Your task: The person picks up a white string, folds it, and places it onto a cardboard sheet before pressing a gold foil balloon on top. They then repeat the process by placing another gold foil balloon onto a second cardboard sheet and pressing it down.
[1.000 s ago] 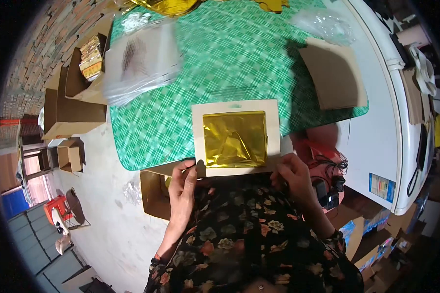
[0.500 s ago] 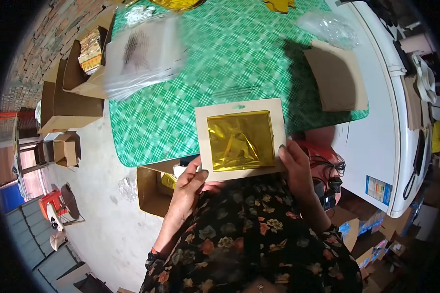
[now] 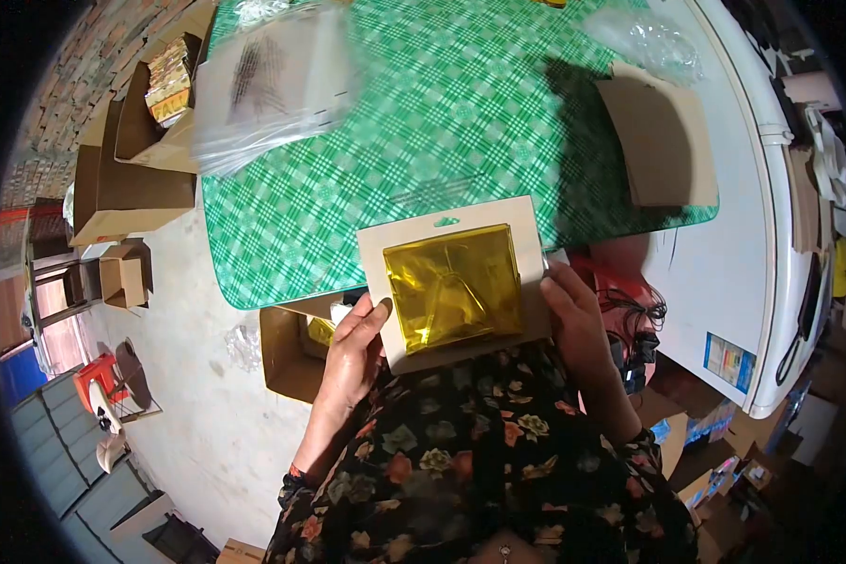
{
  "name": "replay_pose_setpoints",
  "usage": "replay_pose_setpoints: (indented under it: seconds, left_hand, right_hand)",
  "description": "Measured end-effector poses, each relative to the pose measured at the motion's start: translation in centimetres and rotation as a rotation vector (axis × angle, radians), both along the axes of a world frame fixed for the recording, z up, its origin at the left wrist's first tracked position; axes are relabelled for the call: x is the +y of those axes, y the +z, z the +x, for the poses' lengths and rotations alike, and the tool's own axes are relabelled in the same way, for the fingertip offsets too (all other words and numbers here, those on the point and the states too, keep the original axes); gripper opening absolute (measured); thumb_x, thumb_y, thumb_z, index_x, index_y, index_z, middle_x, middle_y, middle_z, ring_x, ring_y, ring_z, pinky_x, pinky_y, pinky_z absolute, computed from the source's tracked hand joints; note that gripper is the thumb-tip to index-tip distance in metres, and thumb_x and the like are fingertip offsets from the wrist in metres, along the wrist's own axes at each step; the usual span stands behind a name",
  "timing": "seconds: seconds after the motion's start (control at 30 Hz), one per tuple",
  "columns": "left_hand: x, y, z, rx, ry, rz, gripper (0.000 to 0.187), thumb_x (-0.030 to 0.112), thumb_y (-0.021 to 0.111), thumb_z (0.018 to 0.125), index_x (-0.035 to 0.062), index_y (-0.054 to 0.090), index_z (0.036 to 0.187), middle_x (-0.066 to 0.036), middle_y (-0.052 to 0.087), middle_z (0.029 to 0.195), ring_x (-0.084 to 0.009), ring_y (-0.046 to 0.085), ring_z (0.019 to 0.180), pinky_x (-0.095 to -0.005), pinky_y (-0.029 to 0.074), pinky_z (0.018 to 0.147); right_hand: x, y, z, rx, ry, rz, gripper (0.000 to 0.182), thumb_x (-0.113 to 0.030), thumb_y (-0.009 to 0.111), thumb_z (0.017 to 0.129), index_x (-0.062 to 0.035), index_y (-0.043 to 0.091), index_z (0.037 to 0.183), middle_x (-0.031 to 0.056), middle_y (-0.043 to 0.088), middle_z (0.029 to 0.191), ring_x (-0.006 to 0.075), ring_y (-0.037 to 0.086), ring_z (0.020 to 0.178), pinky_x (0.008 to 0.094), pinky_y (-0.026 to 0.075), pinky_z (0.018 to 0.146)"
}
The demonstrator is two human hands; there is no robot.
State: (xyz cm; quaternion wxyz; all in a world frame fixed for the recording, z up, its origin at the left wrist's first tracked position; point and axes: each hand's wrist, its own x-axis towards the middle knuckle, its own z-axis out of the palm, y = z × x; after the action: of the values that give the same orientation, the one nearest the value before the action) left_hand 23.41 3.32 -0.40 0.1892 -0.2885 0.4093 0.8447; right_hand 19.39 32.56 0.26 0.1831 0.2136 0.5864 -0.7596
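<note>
A beige card (image 3: 444, 222) with a cut-out hanging hole at its top carries a folded, shiny gold foil sheet (image 3: 456, 287). It is held in front of the body, at the near edge of the green checked table (image 3: 442, 113). My left hand (image 3: 352, 348) grips the card's left edge, thumb on the front. My right hand (image 3: 578, 315) pinches the right edge, its other fingers partly hidden behind. A stack of clear plastic sleeves (image 3: 273, 85) lies at the table's left, and brown cardboard sheets (image 3: 663, 141) lie at its right.
An open carton (image 3: 287, 362) with gold material stands below the table's near edge. More cartons (image 3: 136, 197) are at the left. Clear plastic (image 3: 653, 42) sits at the back right, beside a white appliance (image 3: 714, 244). A red object with black cables (image 3: 630, 305) is at the right.
The card has shifted slightly left and down and tilted a little, with both hands still on it. My left hand has moved slightly left. The view has shifted a little.
</note>
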Motion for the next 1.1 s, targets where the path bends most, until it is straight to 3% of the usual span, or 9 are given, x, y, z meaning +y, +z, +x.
replay_pose_setpoints:
  seconds: [0.23,0.53,0.6,0.83,0.93,0.97,1.07,1.1]
  left_hand:
    - [0.0,-0.1,0.5,0.073,-0.035,-0.064,0.046,0.010,0.053,0.111,0.0001,0.050,0.156,-0.010,0.058,0.154,-0.0210,0.053,0.143,-0.0370,0.041,0.121]
    - [0.1,-0.4,1.3,0.117,-0.064,-0.087,0.038,0.013,0.057,0.113,0.0007,0.058,0.149,-0.008,0.069,0.141,-0.0174,0.064,0.128,-0.0342,0.047,0.114]
    - [0.0,-0.9,1.5,0.146,-0.095,-0.167,0.036,0.015,0.059,0.112,0.0007,0.061,0.145,-0.007,0.071,0.136,-0.0155,0.065,0.124,-0.0322,0.048,0.110]
    - [-0.9,-2.2,3.1,0.110,-0.197,-0.345,0.034,0.025,0.064,0.111,0.0022,0.067,0.136,-0.003,0.077,0.117,-0.0092,0.067,0.103,-0.0271,0.053,0.091]
    - [-1.6,-1.5,2.4,-0.037,-0.201,-0.134,0.036,0.028,0.065,0.111,0.0025,0.066,0.136,-0.001,0.076,0.110,-0.0096,0.067,0.093,-0.0256,0.054,0.081]
    - [-1.1,-1.0,1.7,0.007,-0.174,-0.136,0.038,0.029,0.063,0.111,0.0021,0.063,0.138,-0.003,0.075,0.115,-0.0122,0.068,0.085,-0.0258,0.055,0.075]
    - [-0.3,-0.4,0.4,0.055,-0.050,-0.118,0.039,0.029,0.063,0.112,0.0019,0.061,0.140,-0.005,0.073,0.122,-0.0125,0.068,0.087,-0.0268,0.056,0.075]
    - [-0.9,0.1,0.0,0.070,-0.135,-0.059,0.039,0.024,0.061,0.112,0.0016,0.060,0.145,-0.006,0.070,0.132,-0.0128,0.068,0.103,-0.0286,0.057,0.086]
  right_hand:
    - [0.6,-1.1,0.6,-0.041,0.068,-0.061,0.016,-0.018,0.061,0.111,-0.0045,0.069,0.112,-0.0039,0.069,0.098,0.0044,0.062,0.087,0.0247,0.052,0.078]
    - [1.2,-1.3,1.6,0.051,0.157,0.111,0.020,-0.019,0.060,0.112,-0.0019,0.070,0.109,-0.0041,0.066,0.092,0.0043,0.057,0.081,0.0245,0.049,0.073]
    - [0.6,-1.0,1.5,0.025,0.129,0.091,0.021,-0.020,0.061,0.112,-0.0016,0.070,0.109,-0.0038,0.064,0.089,0.0042,0.055,0.080,0.0245,0.047,0.070]
    - [1.4,0.8,1.8,0.018,0.325,0.370,0.028,-0.027,0.064,0.109,0.0001,0.070,0.108,-0.0029,0.061,0.082,0.0047,0.050,0.074,0.0267,0.042,0.064]
    - [1.7,0.4,2.1,-0.023,0.293,0.327,0.028,-0.026,0.062,0.109,-0.0004,0.066,0.100,-0.0047,0.054,0.080,0.0055,0.046,0.074,0.0272,0.038,0.063]
    - [2.0,-0.3,2.0,-0.011,0.281,0.315,0.028,-0.026,0.062,0.110,-0.0009,0.063,0.098,-0.0053,0.051,0.080,0.0059,0.044,0.074,0.0273,0.037,0.063]
    - [2.5,-0.9,1.6,0.063,0.285,0.289,0.028,-0.024,0.060,0.110,-0.0024,0.057,0.092,-0.0062,0.044,0.079,0.0064,0.040,0.074,0.0281,0.035,0.063]
    - [2.4,-0.7,1.3,0.094,0.296,0.280,0.029,-0.024,0.060,0.110,-0.0030,0.055,0.090,-0.0064,0.042,0.079,0.0065,0.039,0.074,0.0284,0.035,0.063]
